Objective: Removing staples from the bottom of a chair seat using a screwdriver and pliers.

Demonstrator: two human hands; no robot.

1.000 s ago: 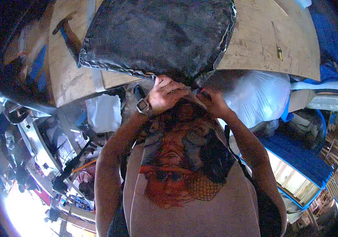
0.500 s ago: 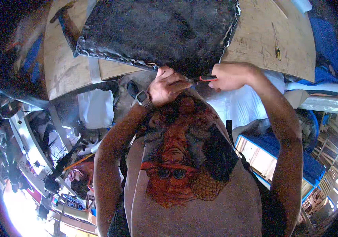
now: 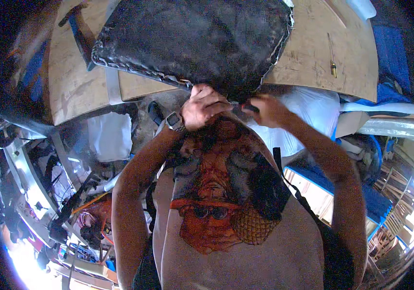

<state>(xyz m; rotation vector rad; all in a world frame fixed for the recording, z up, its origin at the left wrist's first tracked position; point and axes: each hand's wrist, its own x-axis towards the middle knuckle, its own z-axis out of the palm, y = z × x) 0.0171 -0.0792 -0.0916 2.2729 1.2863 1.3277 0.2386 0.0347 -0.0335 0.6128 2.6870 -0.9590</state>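
Panel (image 3: 192, 43), black-covered, over plywood tabletop (image 3: 323, 63), just ahead of both hands, near corner between them; left hand (image 3: 204, 107) clamped on near edge, right hand (image 3: 271, 111) closed around red-and-black tool (image 3: 250, 107) just right of corner.

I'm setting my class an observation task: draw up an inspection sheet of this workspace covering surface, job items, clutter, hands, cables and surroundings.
Surface: wooden tabletop, marked with dark smudges.
Job's things: dark panel with ragged edges, its near corner past the tabletop's edge; red-and-dark tool, type unclear.
Clutter: hammer-like tool left of the panel; screwdriver-like tool to the right.
Hands: left hand at the panel's near corner, grip partly hidden; right hand closed around the red-and-dark tool.
Cables: nothing seen for certain.
Surroundings: whitish plastic sheeting beyond the right forearm; blue material farther right.
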